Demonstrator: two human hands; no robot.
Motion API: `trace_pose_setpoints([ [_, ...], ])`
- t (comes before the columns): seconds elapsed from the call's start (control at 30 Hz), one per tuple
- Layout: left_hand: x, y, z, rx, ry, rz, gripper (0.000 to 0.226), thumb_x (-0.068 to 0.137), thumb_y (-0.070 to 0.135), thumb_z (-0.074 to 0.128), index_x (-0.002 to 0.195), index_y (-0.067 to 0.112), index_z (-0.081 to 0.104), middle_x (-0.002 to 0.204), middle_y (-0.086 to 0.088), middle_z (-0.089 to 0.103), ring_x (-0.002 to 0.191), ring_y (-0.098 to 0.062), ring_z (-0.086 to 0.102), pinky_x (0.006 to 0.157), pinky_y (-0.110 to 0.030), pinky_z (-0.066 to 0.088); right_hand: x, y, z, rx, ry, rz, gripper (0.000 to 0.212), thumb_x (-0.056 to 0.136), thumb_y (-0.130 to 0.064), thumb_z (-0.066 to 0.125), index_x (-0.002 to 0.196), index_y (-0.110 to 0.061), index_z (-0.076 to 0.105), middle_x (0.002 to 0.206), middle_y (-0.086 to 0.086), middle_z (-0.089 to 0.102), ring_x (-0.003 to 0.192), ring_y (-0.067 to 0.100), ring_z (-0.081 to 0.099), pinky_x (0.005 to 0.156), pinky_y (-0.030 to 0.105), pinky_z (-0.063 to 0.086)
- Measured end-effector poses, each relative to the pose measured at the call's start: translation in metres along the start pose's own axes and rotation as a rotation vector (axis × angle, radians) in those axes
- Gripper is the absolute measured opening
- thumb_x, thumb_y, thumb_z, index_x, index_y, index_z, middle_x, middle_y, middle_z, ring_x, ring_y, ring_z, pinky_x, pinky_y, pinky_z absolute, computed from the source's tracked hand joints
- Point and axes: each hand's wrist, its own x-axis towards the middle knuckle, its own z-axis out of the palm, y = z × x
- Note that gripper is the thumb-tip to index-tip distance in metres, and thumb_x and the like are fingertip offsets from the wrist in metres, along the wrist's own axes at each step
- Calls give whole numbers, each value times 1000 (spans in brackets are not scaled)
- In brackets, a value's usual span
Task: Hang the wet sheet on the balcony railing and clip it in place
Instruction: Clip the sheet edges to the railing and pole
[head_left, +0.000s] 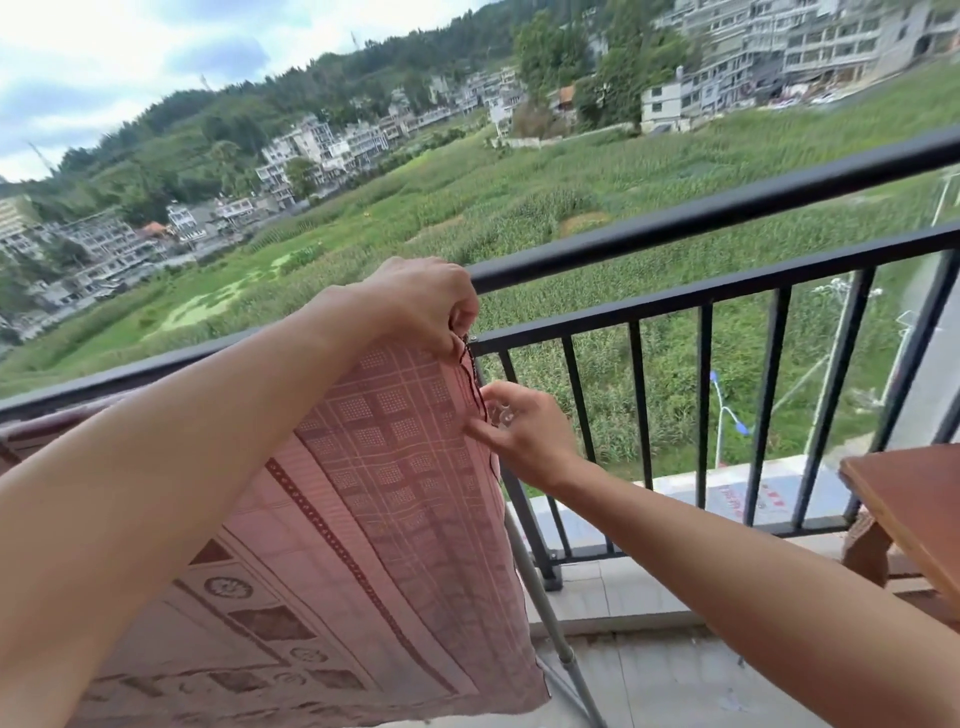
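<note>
Pink cotton sheet (374, 519) with a printed grid of dotted squares and darker brown borders hangs over the black metal balcony railing (727, 218), draped down the inner side and covering the left stretch of the bars. Its right edge falls roughly straight down from the top rail, and its bottom corner hangs free above the pale tiled balcony floor (649, 686). At the top of that edge the left hand (421, 301) is closed around the fabric, bunching the corner against the rail where a dark frayed seam runs down. Just below, the right hand (519, 431) pinches the same edge between thumb and fingers, with what looks like a small clear plastic clip (501, 415) between the fingertips; whether it grips the cloth cannot be told. Both bare forearms reach in from the bottom of the view. A thin grey metal pole (550, 623) leans behind the sheet's lower corner. At the right, the corner of a reddish-brown wooden counter (914, 509) stands beside the railing. Beyond the bars lie green fields, a road at the right, and white multi-storey buildings under wooded hills and a cloudy sky.
</note>
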Motion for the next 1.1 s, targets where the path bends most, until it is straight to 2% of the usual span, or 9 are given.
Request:
trace_pose_setpoints([
  [0.07,-9,-3,3,-11,17,5,17,73,33,79,78,26,64,76,16,54,74,-6,47,63,-27,42,-6,-3,9,-60,104,-60,31,89,-48,64,80,-19,70,74,-7,65,61,7,55,52,31,47],
  [0.23,-31,-9,11,126,-37,37,23,69,45,79,82,33,64,75,16,54,74,-9,46,58,-27,35,-25,-13,21,-66,115,-95,22,96,-35,60,86,-19,70,77,-8,66,60,9,55,49,22,38],
  [0.47,-52,-36,29,22,-30,17,8,79,31,74,76,29,67,78,11,62,76,-9,52,65,-32,47,-30,-28,22,310,-190,394,34,97,-28,53,123,-7,51,103,8,67,73,2,56,62,20,40],
  [0.53,-58,-45,27,-14,-11,14,6,81,31,74,78,32,69,78,12,64,76,-9,54,69,-33,49,-29,-27,15,402,-211,456,23,99,-20,49,106,0,57,97,10,67,72,8,58,65,25,46],
  [0.63,-55,-76,-33,-13,-14,4,5,82,33,74,80,35,69,75,12,63,71,-8,51,64,-31,47,10,-65,-22,408,-217,508,38,100,-30,49,75,-3,59,92,11,70,95,18,67,92,42,46],
  [0.8,-57,-99,-35,-27,-1,20,10,79,42,76,80,37,67,77,12,63,69,-6,48,59,-26,39,29,-78,-20,411,-218,555,34,99,-27,51,109,3,62,107,14,68,97,19,63,94,42,47],
  [0.93,-64,-119,-27,-42,28,16,9,80,41,75,82,37,68,79,11,64,75,-10,51,63,-28,41,37,-89,-12,709,-23,608,47,81,-7,72,122,10,57,110,19,66,94,25,69,79,29,58],
  [1.0,-68,-129,-23,-50,37,17,9,80,41,75,81,37,67,78,13,62,76,-11,51,65,-29,42,41,-98,-7,880,50,625,54,67,-3,76,116,12,60,109,21,67,93,27,71,79,29,59],
  [1.1,-75,-139,-19,-50,37,10,13,76,45,77,79,37,67,77,14,60,76,-10,50,64,-28,40,43,-117,2,1025,52,626,40,58,0,76,96,8,66,92,16,72,88,27,72,82,33,60],
])
